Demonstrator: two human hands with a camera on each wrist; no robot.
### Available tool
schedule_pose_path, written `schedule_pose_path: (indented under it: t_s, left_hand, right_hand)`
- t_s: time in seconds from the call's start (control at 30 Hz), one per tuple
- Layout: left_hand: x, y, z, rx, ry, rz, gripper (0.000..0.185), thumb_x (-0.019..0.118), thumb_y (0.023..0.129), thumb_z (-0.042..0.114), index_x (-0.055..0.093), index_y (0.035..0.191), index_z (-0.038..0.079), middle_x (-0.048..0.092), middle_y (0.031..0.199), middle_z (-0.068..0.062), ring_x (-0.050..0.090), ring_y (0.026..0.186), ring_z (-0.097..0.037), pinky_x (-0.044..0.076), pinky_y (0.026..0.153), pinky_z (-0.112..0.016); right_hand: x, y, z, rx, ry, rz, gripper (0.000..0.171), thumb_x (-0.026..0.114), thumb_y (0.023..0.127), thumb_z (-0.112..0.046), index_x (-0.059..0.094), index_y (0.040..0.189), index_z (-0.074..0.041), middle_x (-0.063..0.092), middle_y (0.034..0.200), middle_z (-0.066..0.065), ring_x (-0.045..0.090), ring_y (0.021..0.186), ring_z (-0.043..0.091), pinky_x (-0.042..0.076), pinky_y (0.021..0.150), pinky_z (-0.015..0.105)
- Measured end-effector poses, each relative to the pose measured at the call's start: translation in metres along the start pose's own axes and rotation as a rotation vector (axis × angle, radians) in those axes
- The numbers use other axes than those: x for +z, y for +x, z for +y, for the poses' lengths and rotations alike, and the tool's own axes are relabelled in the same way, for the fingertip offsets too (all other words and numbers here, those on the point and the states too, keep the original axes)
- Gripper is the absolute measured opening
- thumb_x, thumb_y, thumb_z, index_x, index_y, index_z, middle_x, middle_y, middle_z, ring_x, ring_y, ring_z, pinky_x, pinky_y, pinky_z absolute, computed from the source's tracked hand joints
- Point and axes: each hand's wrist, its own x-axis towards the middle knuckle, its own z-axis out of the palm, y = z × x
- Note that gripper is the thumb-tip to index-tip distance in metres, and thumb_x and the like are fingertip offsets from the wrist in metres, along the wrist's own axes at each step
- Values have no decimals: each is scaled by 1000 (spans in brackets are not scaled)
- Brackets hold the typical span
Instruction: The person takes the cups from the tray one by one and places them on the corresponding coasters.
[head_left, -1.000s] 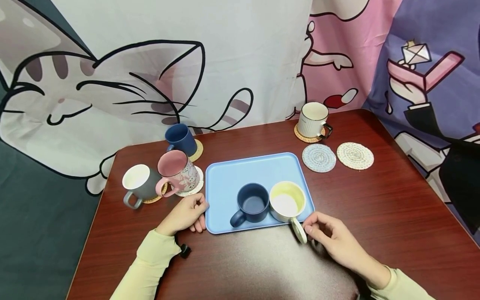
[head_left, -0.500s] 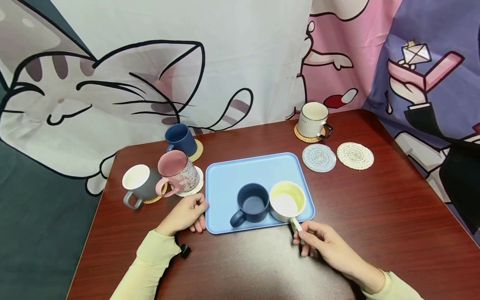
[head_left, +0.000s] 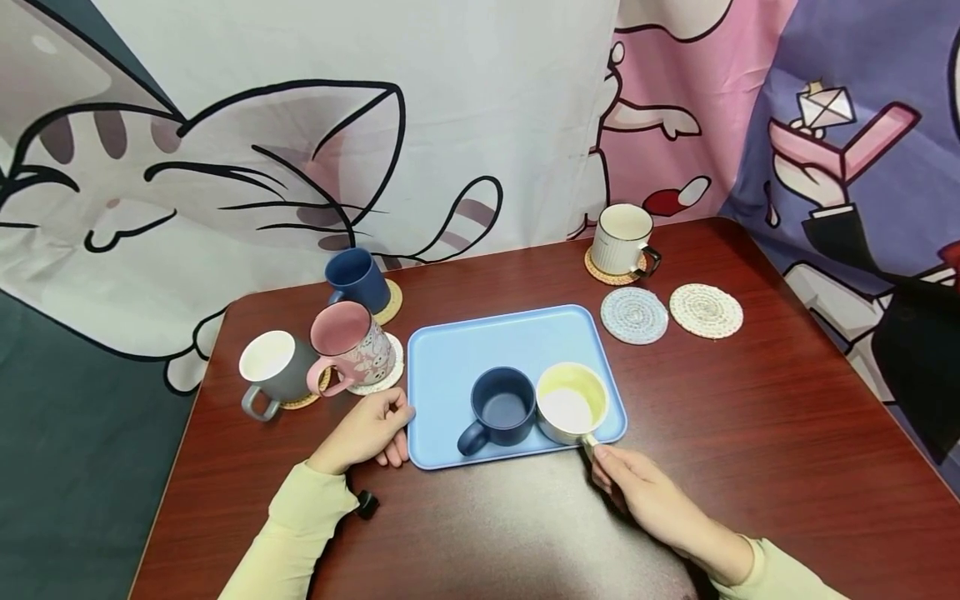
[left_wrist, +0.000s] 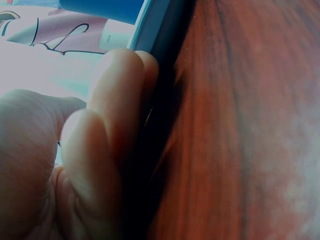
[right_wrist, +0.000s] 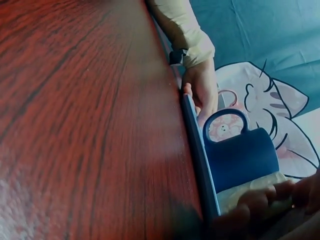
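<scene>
A navy blue mug (head_left: 504, 407) and a cream mug with a pale yellow inside (head_left: 573, 403) stand side by side at the front of a light blue tray (head_left: 480, 342). My right hand (head_left: 648, 492) pinches the cream mug's handle, which juts over the tray's front edge; thumb and fingers hide most of it. My left hand (head_left: 371, 433) holds the tray's left rim with curled fingers. In the left wrist view, fingers (left_wrist: 117, 90) reach up to the tray rim. The right wrist view shows the navy mug (right_wrist: 242, 160) upright behind the tray edge.
Left of the tray, a grey mug (head_left: 281, 371), a pink patterned mug (head_left: 356, 350) and a blue mug (head_left: 358, 282) stand on coasters. A white ribbed mug (head_left: 621, 242) on a coaster stands back right, near a light blue coaster (head_left: 633, 315) and a cream coaster (head_left: 707, 311).
My right hand has moved left from beside the cream mug's handle and closed its fingers on it. The mugs, the tray and my left hand have stayed in place.
</scene>
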Motion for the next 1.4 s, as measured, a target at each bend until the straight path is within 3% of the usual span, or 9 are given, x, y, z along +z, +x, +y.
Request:
schedule_pose_path:
  t_s: [0.2, 0.37, 0.57, 0.83, 0.93, 1.1, 1.23, 1.4]
  left_hand:
    - [-1, 0, 0, 4, -1, 2, 29, 50, 109, 26, 54, 91, 4, 72, 62, -10, 69, 48, -22, 56, 44, -34]
    - [0, 0, -1, 4, 1, 2, 29, 50, 110, 26, 53, 92, 3, 72, 62, -10, 69, 48, -21, 56, 45, -34]
    - [1, 0, -2, 4, 5, 7, 30, 50, 110, 26, 53, 92, 3, 72, 62, -10, 69, 48, -21, 56, 44, -34]
    - [2, 0, -2, -5, -2, 4, 30, 51, 109, 28, 53, 92, 3, 72, 62, -11, 69, 48, -21, 56, 44, -33]
    - [1, 0, -1, -3, -5, 6, 30, 51, 109, 27, 53, 92, 3, 72, 62, -11, 69, 48, -22, 56, 44, -33]
    - [1, 0, -1, 2, -9, 5, 30, 50, 109, 27, 53, 92, 3, 72, 62, -10, 69, 48, -21, 56, 44, -33]
    - [1, 0, 0, 6, -9, 1, 29, 49, 110, 26, 53, 92, 3, 72, 62, -10, 69, 48, -21, 56, 44, -33]
    - [1, -1, 0, 3, -6, 5, 30, 50, 109, 27, 53, 92, 3, 72, 62, -10, 69, 48, -21, 56, 44, -33]
  right_hand:
    - [4, -2, 0, 22, -118, 193, 36, 37, 113, -19, 55, 89, 1, 43, 78, -7, 48, 74, 1, 44, 66, 21]
    - [4, -2, 2, 13, -239, 288, 35, 42, 112, -18, 58, 84, -5, 46, 75, -8, 47, 69, 0, 43, 61, 21]
    - [3, -2, 5, 30, -304, 356, 34, 45, 111, -19, 60, 83, -7, 50, 72, -5, 44, 60, 1, 40, 55, 23]
    - [-6, -1, 1, -66, -321, 369, 36, 44, 111, -15, 56, 78, -8, 47, 70, -7, 42, 57, 0, 39, 50, 24]
    - [-14, 0, -2, -79, -326, 371, 37, 42, 111, -15, 55, 77, -8, 45, 69, -7, 40, 55, 1, 37, 48, 26]
    - [-36, 2, -7, -29, -335, 419, 38, 40, 113, -18, 60, 84, -4, 51, 74, -4, 45, 59, 5, 41, 52, 26]
    - [-61, 3, -9, -10, -354, 461, 43, 37, 114, -24, 62, 89, 1, 51, 72, -3, 47, 60, 8, 42, 53, 28]
    - [-101, 5, -9, -8, -369, 529, 48, 36, 114, -32, 59, 86, 0, 47, 68, -8, 46, 62, 7, 40, 54, 29]
